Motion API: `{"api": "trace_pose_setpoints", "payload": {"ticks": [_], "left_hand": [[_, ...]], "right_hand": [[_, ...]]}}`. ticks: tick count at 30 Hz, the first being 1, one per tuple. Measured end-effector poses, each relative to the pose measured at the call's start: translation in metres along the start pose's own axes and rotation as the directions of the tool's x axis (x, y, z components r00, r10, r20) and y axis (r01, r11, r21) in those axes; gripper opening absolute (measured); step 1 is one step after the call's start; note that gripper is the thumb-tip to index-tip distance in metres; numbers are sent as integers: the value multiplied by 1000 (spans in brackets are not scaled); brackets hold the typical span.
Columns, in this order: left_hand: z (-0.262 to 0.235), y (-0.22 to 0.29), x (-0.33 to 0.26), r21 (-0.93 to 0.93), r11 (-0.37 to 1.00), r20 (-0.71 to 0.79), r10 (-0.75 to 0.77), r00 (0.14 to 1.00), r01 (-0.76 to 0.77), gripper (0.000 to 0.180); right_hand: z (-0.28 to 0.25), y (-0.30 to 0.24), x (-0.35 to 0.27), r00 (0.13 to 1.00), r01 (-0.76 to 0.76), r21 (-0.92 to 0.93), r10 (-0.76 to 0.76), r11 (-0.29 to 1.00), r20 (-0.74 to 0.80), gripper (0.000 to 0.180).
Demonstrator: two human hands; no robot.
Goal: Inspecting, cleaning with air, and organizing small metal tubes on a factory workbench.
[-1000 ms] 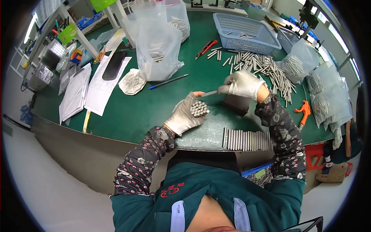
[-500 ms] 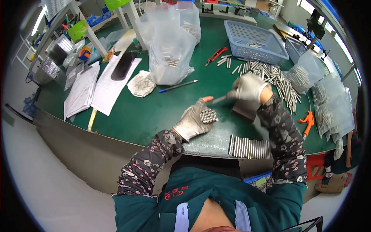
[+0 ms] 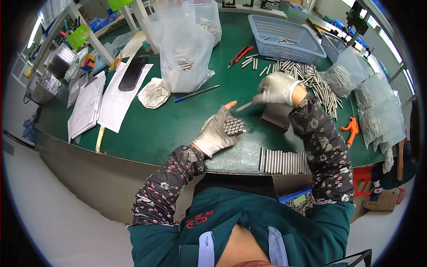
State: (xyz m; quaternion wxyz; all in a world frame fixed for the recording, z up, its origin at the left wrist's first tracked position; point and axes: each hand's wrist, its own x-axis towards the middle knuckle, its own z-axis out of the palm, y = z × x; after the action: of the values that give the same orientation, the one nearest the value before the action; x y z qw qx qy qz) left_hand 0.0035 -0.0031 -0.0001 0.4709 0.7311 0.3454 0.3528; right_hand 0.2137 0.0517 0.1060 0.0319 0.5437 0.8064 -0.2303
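Observation:
My gloved left hand (image 3: 215, 134) is closed around a bundle of short metal pins (image 3: 234, 127), their round ends facing up, and its bare thumb sticks out. In my gloved right hand (image 3: 278, 89) a single metal pin (image 3: 244, 106) is pinched, pointing left toward the left thumb but apart from the bundle. Below the right hand stands a dark brown block (image 3: 275, 117). A neat row of pins (image 3: 283, 161) lies side by side at the table's near edge, its right end hidden by my right forearm. Beyond the right hand spreads a loose pile of pins (image 3: 316, 86).
A blue plastic basket (image 3: 284, 51) stands behind the pile. Bags of pins (image 3: 373, 107) and an orange air gun (image 3: 352, 130) lie at the right. Leftward are a pin-filled bag (image 3: 182, 66), a pen (image 3: 196, 93), a red cutter (image 3: 240, 57), a phone (image 3: 133, 74) and papers (image 3: 116, 103).
The whole scene has shifted slightly up and to the left in the view. Both hands keep nearly the same places over the table, with the same holds.

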Motion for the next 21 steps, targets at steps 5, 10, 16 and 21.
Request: {"api": "trace_pose_setpoints", "payload": {"ticks": [5, 10, 16, 21], "left_hand": [[2, 0, -2, -226, 973, -21, -45, 999, 40, 79], [-4, 10, 0, 67, 993, 42, -97, 994, 94, 82], [-3, 9, 1, 144, 990, 16, -7, 1000, 4, 77], [-4, 7, 0, 87, 996, 36, -26, 999, 23, 80]], "right_hand": [[20, -24, -2, 991, 113, 12, -113, 994, 64, 47], [6, 1, -8, 996, 16, 18, -14, 1000, -89, 48], [8, 7, -15, 997, -26, 36, 29, 999, -67, 51], [30, -13, -16, 998, 62, 118, -63, 991, 13, 51]]}}
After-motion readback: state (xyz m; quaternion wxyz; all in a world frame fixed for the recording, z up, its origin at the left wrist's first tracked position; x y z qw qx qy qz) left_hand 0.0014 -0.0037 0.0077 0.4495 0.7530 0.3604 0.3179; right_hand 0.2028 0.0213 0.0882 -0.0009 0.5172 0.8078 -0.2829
